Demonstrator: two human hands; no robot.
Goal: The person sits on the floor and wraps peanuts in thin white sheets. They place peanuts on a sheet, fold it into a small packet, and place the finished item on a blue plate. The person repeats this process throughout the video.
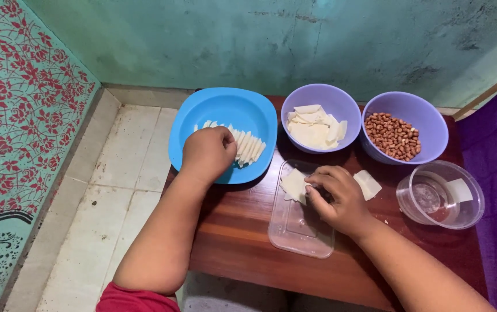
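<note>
Resting closed over the row of folded white wrappers (247, 147) in the blue plate (202, 115), left hand (207, 153); can't tell if it grips one. Right hand (336, 197) pinches a pale wrapper sheet (293, 185) over the clear lid (300, 222). Beyond: purple bowl of wrappers (341, 99), purple bowl of peanuts (430, 124), clear water container (440, 195). Low brown wood table (243, 237), tiled floor (116, 173), teal wall (260, 40), red floral mat (17, 115).
</note>
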